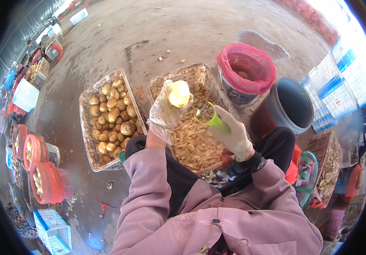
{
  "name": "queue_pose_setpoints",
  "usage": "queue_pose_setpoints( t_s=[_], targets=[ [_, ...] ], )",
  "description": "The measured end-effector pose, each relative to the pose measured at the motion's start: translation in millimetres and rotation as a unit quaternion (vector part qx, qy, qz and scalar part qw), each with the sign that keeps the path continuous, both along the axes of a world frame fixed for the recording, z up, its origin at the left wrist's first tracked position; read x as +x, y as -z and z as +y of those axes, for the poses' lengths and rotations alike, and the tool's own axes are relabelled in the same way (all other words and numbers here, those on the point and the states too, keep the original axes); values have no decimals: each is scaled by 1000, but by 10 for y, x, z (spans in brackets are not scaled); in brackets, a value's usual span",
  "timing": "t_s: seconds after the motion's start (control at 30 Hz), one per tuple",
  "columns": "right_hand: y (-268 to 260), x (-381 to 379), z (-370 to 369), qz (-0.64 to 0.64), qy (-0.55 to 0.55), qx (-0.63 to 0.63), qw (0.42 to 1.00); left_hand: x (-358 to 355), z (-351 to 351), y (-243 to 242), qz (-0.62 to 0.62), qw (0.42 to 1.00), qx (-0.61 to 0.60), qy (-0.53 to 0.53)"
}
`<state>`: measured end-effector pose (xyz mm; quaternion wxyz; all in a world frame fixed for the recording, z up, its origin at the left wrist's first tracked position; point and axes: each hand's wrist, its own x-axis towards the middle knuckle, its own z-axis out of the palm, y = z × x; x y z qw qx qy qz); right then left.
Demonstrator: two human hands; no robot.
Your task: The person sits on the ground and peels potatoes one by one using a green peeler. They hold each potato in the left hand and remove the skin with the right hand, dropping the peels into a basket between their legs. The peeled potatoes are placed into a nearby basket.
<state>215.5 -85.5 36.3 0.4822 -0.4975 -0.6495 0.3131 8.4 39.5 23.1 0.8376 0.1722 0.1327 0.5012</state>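
Observation:
My left hand [163,113], in a clear plastic glove, holds a peeled pale-yellow potato [179,93] over a plastic crate [176,72]. In my right hand [232,135], gloved in white, is a peeler [216,122] with a green handle. Its metal blade end points up and left, a short gap from the potato, and a pale bit clings beside it. Below both hands, potato peelings [191,143] fill much of the crate. Left of it stands another crate [85,127] of unpeeled brown potatoes [114,113].
At the right, a bucket lined with pink mesh [246,63] holds a potato, beside a dark bucket [293,105]. Blue-and-white crates [333,86] are stacked beyond. Left are red mesh-covered buckets [47,181] with peeled potatoes and an open crate [52,229]. Other people sit along the left edge.

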Motion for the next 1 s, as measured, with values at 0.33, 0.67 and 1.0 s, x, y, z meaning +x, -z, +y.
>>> queue_pose_setpoints(
  t_s=[0.33, 0.67, 1.0],
  targets=[
    [-162, -100, 96, -164, -71, 178, 968, 170, 4, 42, 45, 996, -58, -41],
    [-73, -169, 318, -316, -89, 201, 923, 176, 43, 176, 156, 987, -37, -23],
    [-190, 10, 215, -428, -101, 169, 882, 212, -89, 96, 139, 989, -36, -16]
  ],
)
